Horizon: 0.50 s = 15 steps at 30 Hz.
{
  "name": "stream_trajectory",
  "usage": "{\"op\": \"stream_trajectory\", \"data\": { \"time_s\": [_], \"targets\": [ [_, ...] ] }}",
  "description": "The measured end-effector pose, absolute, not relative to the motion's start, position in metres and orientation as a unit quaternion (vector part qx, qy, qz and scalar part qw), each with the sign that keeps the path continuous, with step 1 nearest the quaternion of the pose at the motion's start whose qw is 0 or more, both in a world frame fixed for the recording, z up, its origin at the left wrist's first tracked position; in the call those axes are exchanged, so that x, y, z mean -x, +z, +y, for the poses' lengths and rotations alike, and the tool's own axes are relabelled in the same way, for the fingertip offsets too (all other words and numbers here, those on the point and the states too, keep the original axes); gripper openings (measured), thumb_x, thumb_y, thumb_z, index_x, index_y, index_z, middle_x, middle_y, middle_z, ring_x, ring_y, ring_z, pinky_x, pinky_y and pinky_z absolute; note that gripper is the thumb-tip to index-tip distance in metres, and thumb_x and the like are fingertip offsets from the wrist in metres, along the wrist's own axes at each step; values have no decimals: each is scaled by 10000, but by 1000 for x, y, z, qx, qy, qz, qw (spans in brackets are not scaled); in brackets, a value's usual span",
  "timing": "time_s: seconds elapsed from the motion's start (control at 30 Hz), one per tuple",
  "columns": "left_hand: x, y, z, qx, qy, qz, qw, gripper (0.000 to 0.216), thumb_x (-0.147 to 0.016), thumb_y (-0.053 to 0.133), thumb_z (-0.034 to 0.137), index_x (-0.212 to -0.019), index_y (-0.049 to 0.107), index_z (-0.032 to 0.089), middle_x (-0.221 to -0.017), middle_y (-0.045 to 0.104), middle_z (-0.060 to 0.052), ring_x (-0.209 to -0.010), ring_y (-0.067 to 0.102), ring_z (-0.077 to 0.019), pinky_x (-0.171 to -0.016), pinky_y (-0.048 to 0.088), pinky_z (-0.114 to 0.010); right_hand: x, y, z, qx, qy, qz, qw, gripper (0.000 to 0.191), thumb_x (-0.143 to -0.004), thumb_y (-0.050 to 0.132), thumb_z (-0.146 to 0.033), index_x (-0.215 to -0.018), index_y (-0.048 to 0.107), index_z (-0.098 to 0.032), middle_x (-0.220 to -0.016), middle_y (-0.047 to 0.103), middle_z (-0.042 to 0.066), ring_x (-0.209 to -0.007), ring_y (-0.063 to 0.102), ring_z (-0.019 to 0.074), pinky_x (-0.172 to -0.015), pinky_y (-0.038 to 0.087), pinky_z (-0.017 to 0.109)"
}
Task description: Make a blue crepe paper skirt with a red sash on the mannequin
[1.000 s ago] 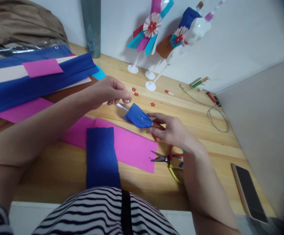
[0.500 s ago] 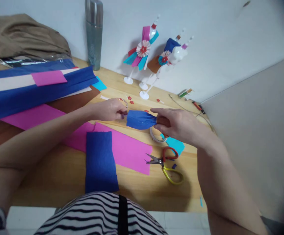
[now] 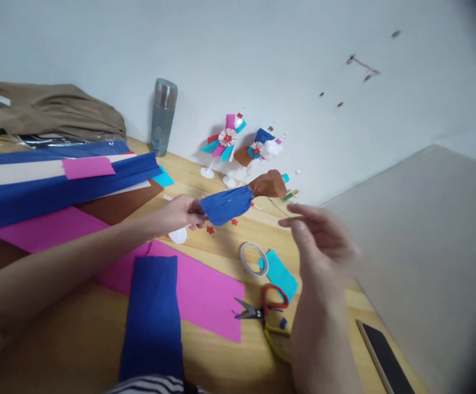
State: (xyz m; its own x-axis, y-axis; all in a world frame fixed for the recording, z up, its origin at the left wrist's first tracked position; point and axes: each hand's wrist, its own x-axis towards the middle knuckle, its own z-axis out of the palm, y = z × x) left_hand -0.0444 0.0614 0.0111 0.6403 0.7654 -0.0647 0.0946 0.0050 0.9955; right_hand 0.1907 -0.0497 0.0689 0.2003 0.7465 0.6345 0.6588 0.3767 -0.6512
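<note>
My left hand is closed on one end of a paper figure with a gathered blue crepe skirt and a brown top, and holds it lifted above the wooden table. A white round base shows just below that hand. Blurred by motion, my right hand hangs apart from the figure to its right, fingers loosely curled with nothing in them.
On the table lie a blue crepe strip over pink paper, a tape ring, a cyan scrap, scissors and a phone. Finished paper figures, a steel flask and long paper rolls stand behind.
My right hand has let go of the figure's brown end and drawn back to the right. My left hand has raised the figure off the table. The view has tilted up.
</note>
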Motion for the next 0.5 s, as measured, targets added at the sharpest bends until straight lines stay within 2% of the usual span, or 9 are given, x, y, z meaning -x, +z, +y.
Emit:
{"op": "stream_trajectory", "data": {
  "time_s": [0.1, 0.23, 0.37, 0.5],
  "targets": [
    [42, 7, 54, -598, 268, 306, 691, 79, -740, 698, 203, -752, 650, 141, -653, 642, 1, -560, 540, -87, -542, 391, -200, -190, 58, -45, 577, 77, -647, 492, 118, -891, 627, -313, -957, 684, -233, -963, 715, 83, -740, 698, 222, -775, 580, 450],
    [37, -1, 44, -556, 287, 252, 738, 171, -793, 708, 295, -837, 640, 143, -713, 654, -24, -599, 570, -98, -597, 437, -225, -183, 53, -43, 564, 84, -671, 473, 122, -904, 602, -304, -974, 679, -242, -960, 717, 78, -740, 698, 217, -761, 584, 438],
    [29, -11, 37, -541, 302, 230, 751, 194, -809, 704, 326, -861, 633, 153, -726, 655, -27, -610, 567, -107, -628, 446, -252, -173, 53, -46, 524, 31, -718, 457, 229, -914, 571, -278, -1122, 667, -294, -905, 703, 68, -750, 674, 224, -736, 576, 429],
    [24, -14, 31, -549, 308, 242, 739, 173, -791, 704, 310, -816, 633, 153, -694, 636, -23, -599, 544, -109, -590, 407, -254, -167, 56, -48, 491, -26, -763, 419, 396, -916, 554, -244, -1306, 586, -307, -725, 614, 15, -617, 576, 189, -634, 535, 365]
  ]
}}
